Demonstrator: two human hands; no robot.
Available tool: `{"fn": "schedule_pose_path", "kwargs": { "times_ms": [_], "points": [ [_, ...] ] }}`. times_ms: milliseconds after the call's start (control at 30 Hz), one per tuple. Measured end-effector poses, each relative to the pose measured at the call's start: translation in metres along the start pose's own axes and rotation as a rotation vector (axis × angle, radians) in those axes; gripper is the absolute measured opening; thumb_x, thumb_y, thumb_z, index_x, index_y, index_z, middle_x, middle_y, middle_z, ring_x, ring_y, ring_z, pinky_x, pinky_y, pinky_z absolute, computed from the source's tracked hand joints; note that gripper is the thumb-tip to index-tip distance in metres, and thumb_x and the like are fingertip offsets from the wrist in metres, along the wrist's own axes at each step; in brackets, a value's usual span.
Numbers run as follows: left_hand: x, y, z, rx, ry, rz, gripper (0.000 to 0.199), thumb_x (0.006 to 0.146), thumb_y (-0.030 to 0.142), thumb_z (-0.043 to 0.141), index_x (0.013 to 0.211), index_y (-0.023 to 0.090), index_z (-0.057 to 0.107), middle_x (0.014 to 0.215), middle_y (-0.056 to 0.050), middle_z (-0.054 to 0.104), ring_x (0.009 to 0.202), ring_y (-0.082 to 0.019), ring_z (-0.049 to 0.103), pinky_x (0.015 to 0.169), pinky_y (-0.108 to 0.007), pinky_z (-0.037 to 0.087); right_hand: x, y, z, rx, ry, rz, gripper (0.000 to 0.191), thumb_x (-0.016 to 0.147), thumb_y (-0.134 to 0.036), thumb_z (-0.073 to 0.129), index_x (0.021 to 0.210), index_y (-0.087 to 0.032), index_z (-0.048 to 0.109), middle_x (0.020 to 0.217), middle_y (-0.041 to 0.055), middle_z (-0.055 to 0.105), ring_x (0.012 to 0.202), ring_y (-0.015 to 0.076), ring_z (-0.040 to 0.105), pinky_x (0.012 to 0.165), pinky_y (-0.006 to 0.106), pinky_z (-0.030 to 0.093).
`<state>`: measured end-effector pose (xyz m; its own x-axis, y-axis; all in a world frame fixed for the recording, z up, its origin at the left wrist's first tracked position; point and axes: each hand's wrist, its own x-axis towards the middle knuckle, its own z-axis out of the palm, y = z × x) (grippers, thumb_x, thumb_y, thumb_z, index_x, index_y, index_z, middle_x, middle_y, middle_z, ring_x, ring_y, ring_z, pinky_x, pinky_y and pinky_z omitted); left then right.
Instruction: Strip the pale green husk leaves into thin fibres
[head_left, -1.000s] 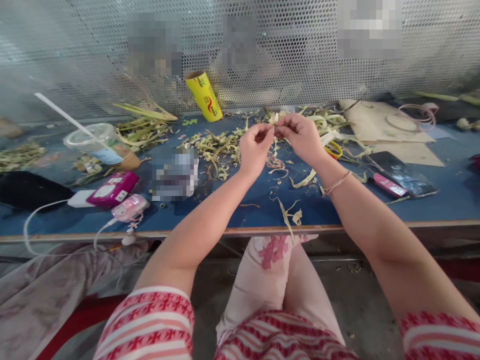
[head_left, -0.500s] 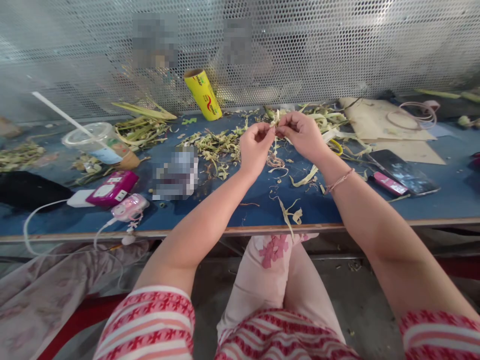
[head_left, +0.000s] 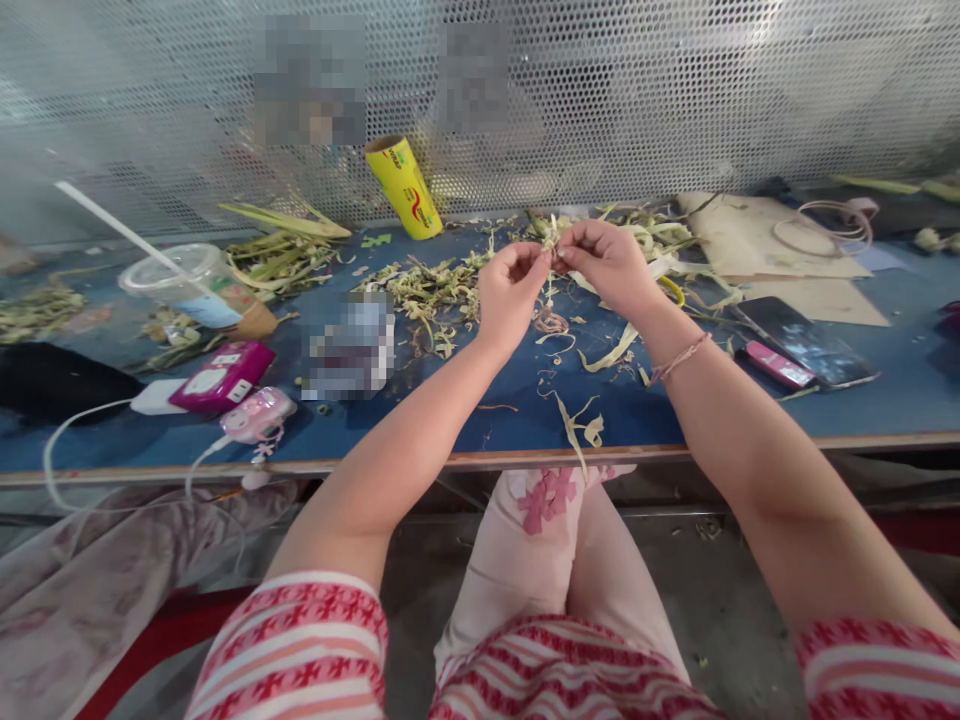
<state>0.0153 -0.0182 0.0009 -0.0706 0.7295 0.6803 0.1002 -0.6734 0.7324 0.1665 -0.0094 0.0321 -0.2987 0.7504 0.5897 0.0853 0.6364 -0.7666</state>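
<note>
My left hand [head_left: 513, 295] and my right hand [head_left: 609, 265] meet over the blue table, fingertips nearly touching. Between them they pinch a small pale bunch of plant strips [head_left: 552, 232], whose lower end hangs beneath the fingers. Thumb and index finger are closed on it in each hand. Below lies a small coil of thin brownish strands [head_left: 551, 321]. Shredded pale-green leaves [head_left: 442, 285] are heaped left of my left hand, and longer pale strips [head_left: 611, 350] lie under my right forearm.
A yellow tube [head_left: 406, 188] leans at the mesh panel. Left are a plastic cup with straw [head_left: 184, 285], a magenta device [head_left: 225, 377] and a cabled pink case [head_left: 257, 414]. A phone [head_left: 806, 340] and cardboard [head_left: 757, 240] lie right. Another person's patterned trouser leg [head_left: 97, 590] shows lower left.
Both hands stay in nearly the same place, with slight finger movement around the pale bunch. The view has shifted a little.
</note>
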Motion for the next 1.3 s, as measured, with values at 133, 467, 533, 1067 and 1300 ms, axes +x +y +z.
{"fn": "schedule_pose_path", "kwargs": {
  "times_ms": [133,467,533,1067,1300],
  "points": [
    [0.000,-0.002,0.001,-0.023,0.007,-0.002,0.026,0.086,0.047,0.067,0.084,0.021,0.067,0.075,-0.001,0.069,0.076,-0.013,0.065,0.070,-0.028,0.053,0.000,0.000,-0.001,-0.005,0.009,-0.004,0.018,0.087,-0.032,0.070,0.080,-0.020,0.059,0.075,-0.0013,0.059,0.075,0.0094,0.060,0.076,0.026,0.055],
    [0.000,-0.003,0.000,0.024,0.023,-0.045,0.025,0.087,0.045,0.067,0.083,0.021,0.066,0.077,-0.002,0.070,0.076,-0.014,0.066,0.072,-0.029,0.053,0.000,-0.002,0.002,0.012,0.061,0.031,0.018,0.082,-0.032,0.073,0.077,-0.019,0.062,0.071,-0.0009,0.061,0.072,0.0106,0.062,0.072,0.027,0.056],
    [0.000,0.001,-0.001,0.070,0.027,-0.055,0.023,0.087,0.043,0.068,0.081,0.021,0.066,0.078,-0.003,0.071,0.079,-0.015,0.066,0.074,-0.030,0.053,-0.001,-0.003,0.002,-0.005,0.061,0.042,0.020,0.079,-0.032,0.077,0.076,-0.019,0.063,0.071,-0.0007,0.062,0.072,0.0119,0.062,0.071,0.029,0.057],
    [0.022,0.024,-0.018,0.175,-0.341,-0.141,0.020,0.079,0.038,0.074,0.082,0.019,0.069,0.075,-0.004,0.072,0.075,-0.017,0.067,0.073,-0.032,0.054,0.001,0.013,-0.006,0.028,-0.011,0.096,0.026,0.075,-0.039,0.081,0.072,-0.020,0.062,0.068,-0.0002,0.063,0.067,0.0134,0.058,0.071,0.034,0.055],
    [0.043,0.030,-0.168,0.736,-0.292,-0.088,0.004,0.070,0.026,0.076,0.072,0.024,0.072,0.062,-0.003,0.067,0.072,-0.021,0.063,0.084,-0.042,0.052,0.001,0.019,-0.003,0.013,-0.021,0.167,0.023,0.078,-0.028,0.077,0.072,-0.020,0.057,0.068,-0.0001,0.063,0.065,0.0122,0.058,0.069,0.030,0.052]
  ]
}}
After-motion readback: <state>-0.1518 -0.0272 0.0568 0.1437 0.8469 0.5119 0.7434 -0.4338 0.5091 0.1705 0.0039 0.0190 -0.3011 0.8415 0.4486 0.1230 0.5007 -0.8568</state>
